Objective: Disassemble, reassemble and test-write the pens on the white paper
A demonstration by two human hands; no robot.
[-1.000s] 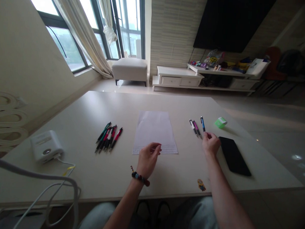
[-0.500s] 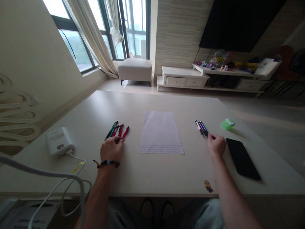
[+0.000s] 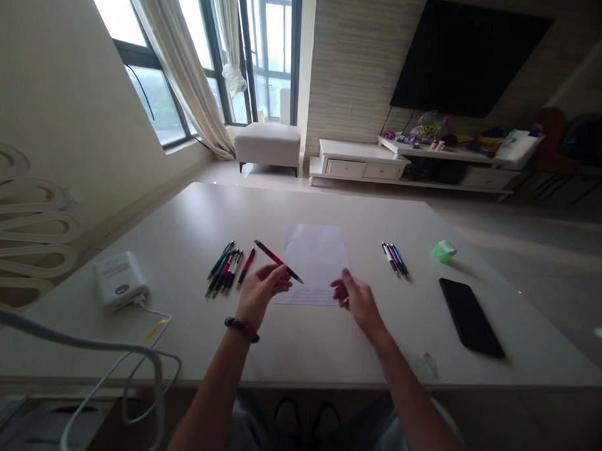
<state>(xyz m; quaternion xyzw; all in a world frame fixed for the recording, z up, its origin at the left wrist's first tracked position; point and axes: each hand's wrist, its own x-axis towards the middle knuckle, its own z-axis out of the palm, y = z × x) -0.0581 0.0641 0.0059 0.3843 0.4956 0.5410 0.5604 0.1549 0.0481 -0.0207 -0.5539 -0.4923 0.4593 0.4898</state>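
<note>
While L hand [image 3: 260,291] holds pen [image 3: 275,257], txt [image 3: 308,297] (illeg.)

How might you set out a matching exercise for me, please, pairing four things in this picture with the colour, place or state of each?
Things:
1. Left hand
2. Phone
3. Right hand
4. Sheet of paper

Descriptions:
A. White, with fine markings along its near edge
B. Holds no pen
C. Grips a red and black pen
D. Black, lying on the right side of the table

Right pairs: 1-C, 2-D, 3-B, 4-A.
</note>
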